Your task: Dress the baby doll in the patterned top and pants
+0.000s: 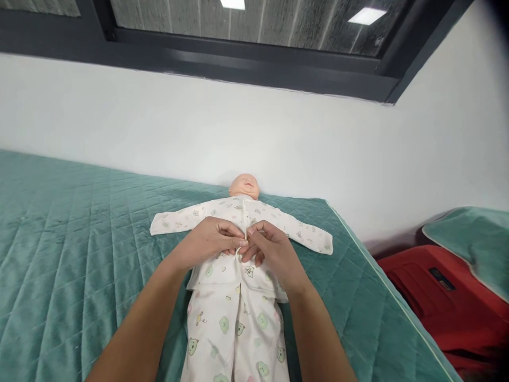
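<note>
A baby doll (244, 185) lies on its back with its head by the wall. It wears a white printed shirt (222, 209) with both sleeves spread wide, and white printed trousers (214, 323). Over the middle of the shirt, my left hand (217, 239) pinches the front edge of the cloth. Close beside it, my right hand (266, 241) pinches the same front opening from the other side, the fingertips of both nearly touching. Whether a button or snap lies between the fingers is hidden. Higher up, the shirt front meets at the neck.
Under the doll spreads a green quilted cover (79, 254), its edge running down the right. Past that edge sits a red plastic object (445, 297) with green cloth (473, 239) partly over it. Behind are a white wall (191, 116) and a dark window frame (246, 61).
</note>
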The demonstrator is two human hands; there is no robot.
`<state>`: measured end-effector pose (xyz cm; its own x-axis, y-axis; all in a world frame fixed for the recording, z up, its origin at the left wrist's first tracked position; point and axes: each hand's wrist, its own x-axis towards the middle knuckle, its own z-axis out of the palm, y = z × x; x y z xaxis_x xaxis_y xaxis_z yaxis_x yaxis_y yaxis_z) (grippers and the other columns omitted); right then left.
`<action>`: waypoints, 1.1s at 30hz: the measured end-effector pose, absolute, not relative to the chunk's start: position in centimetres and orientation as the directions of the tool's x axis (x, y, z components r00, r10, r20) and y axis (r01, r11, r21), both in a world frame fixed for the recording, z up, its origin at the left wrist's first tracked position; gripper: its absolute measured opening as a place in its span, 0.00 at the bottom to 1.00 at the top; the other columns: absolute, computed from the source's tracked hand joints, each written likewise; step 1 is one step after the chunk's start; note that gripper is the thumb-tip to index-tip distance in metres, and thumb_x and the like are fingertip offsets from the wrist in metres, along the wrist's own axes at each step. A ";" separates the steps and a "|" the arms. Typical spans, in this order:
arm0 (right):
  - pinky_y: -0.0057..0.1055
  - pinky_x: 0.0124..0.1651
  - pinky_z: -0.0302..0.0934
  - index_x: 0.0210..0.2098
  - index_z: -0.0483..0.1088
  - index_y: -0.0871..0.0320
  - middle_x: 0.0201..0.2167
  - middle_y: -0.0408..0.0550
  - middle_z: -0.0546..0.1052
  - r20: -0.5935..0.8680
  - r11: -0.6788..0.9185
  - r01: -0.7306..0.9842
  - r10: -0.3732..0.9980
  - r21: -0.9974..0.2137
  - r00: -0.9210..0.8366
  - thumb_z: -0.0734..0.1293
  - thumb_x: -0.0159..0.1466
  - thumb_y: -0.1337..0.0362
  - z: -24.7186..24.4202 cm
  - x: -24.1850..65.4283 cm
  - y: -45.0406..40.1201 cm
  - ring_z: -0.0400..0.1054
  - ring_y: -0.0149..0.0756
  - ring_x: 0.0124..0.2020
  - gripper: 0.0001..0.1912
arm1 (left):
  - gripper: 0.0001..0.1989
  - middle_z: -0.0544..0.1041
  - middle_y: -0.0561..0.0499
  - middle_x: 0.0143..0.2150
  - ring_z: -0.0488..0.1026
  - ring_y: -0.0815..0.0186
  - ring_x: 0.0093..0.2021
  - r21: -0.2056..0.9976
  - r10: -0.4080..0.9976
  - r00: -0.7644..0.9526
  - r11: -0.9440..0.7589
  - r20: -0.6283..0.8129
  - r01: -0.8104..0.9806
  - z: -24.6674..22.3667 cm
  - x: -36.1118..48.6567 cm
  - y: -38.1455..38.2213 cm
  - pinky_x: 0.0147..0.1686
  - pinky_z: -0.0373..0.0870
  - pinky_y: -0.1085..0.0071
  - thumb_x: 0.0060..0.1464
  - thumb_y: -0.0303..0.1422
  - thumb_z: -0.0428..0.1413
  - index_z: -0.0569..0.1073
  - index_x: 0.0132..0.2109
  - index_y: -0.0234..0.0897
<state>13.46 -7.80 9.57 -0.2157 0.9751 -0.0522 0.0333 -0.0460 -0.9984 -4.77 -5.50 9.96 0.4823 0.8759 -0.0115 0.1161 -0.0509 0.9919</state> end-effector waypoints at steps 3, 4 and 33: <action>0.23 0.23 0.58 0.32 0.65 0.55 0.25 0.44 0.80 -0.064 -0.060 0.030 0.977 -0.998 -0.204 0.65 0.64 0.52 9.6 13.4 -7.8 0.75 0.33 0.24 0.13 | 0.08 0.77 0.50 0.30 0.70 0.69 0.29 0.988 0.889 0.458 -0.051 -0.022 0.146 10.3 -4.5 -5.9 0.30 0.66 0.74 0.50 0.37 0.60 0.78 0.32 0.36; 0.23 0.23 0.58 0.33 0.65 0.55 0.26 0.44 0.80 -0.069 -0.064 0.030 0.977 -0.998 -0.204 0.65 0.63 0.52 9.6 13.4 -7.8 0.75 0.33 0.24 0.13 | 0.08 0.77 0.51 0.29 0.70 0.69 0.29 0.986 0.892 0.451 -0.051 -0.028 0.161 10.3 -4.5 -5.9 0.30 0.66 0.74 0.51 0.36 0.59 0.78 0.32 0.36; 0.24 0.16 0.48 0.33 0.66 0.54 0.15 0.36 0.71 0.112 0.112 -0.073 0.994 -0.991 -0.003 0.66 0.63 0.54 9.2 13.2 -7.9 0.58 0.26 0.11 0.11 | 0.13 0.71 0.56 0.32 0.65 0.77 0.20 0.998 0.874 0.482 0.057 -0.055 0.011 9.8 -5.4 -5.4 0.17 0.61 0.79 0.49 0.28 0.60 0.71 0.43 0.38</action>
